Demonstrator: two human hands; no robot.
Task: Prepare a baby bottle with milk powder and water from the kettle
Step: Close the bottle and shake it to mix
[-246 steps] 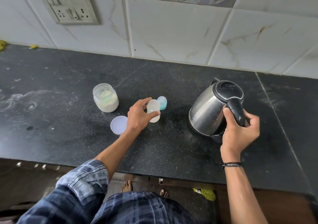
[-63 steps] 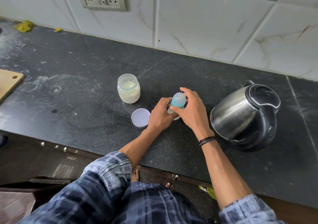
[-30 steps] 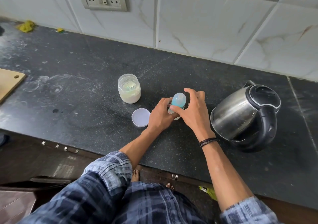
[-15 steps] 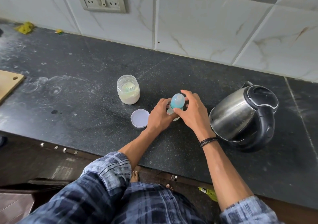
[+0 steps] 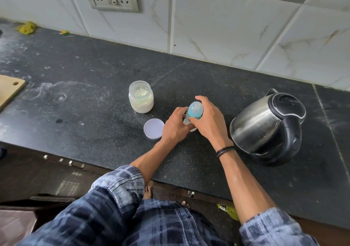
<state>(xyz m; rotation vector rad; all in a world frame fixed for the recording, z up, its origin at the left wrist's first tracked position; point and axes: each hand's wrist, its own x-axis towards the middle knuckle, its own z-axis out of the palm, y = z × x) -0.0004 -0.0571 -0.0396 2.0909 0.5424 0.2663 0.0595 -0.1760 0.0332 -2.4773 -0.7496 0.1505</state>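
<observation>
Right now the baby bottle stands upright on the dark counter, between the powder jar and the kettle, with both hands closed on it. The left hand wraps the lower body, its grip shut snugly around the pale plastic, while the right hand curls its fingers over the blue cap, closed on it as if to twist it. Judging by its size and thin plastic, the bottle should be light and fairly stiff, easy to tip and possibly slick if wet, so holding it low on the body while turning the top looks sensible. How much liquid is inside cannot be told, since the hands hide most of it. The jar is open and holds pale powder to roughly half its height; its round lid lies flat on the counter just beside the left hand. The kettle sits well to the right, lid shut, contents unseen.
</observation>
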